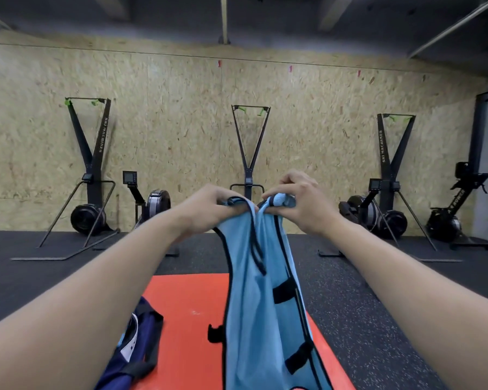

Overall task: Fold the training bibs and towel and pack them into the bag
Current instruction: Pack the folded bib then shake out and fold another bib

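Observation:
A light blue training bib (261, 299) with black trim and black side straps hangs in front of me over an orange mat (186, 313). My left hand (209, 209) grips one shoulder strap at the top. My right hand (299, 204) pinches the other shoulder strap, close beside the left hand. The bib's lower part runs out of the bottom of the view. A navy bag (137, 350) with black handles lies on the mat's left side, partly behind my left forearm. No towel is visible.
Dark speckled rubber flooring (364, 305) surrounds the mat. Three ski machines (250, 153) stand against the chipboard wall (181, 114) ahead, with rowing machines (155, 204) between them and another machine (459, 209) at the far right.

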`<act>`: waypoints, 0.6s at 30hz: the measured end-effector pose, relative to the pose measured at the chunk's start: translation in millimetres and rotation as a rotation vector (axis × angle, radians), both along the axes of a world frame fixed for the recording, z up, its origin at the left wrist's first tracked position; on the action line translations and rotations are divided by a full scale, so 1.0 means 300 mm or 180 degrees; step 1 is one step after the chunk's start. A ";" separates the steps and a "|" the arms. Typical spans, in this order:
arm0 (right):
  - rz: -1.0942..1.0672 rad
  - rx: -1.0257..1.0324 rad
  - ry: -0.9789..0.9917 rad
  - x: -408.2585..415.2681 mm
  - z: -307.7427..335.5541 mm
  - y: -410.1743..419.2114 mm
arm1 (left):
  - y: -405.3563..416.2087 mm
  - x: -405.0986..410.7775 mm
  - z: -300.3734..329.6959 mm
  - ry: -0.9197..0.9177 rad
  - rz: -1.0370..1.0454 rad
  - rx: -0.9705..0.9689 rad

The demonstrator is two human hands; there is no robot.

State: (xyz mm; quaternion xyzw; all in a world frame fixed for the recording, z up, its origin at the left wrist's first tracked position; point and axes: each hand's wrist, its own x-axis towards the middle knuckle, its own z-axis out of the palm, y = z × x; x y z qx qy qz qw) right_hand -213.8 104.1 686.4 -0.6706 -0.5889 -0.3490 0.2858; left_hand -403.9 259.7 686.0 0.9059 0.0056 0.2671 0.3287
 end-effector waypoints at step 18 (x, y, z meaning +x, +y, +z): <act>0.0943 -0.1537 0.3426 -0.034 -0.091 0.014 | 0.021 0.071 -0.052 -0.0330 0.0060 -0.0283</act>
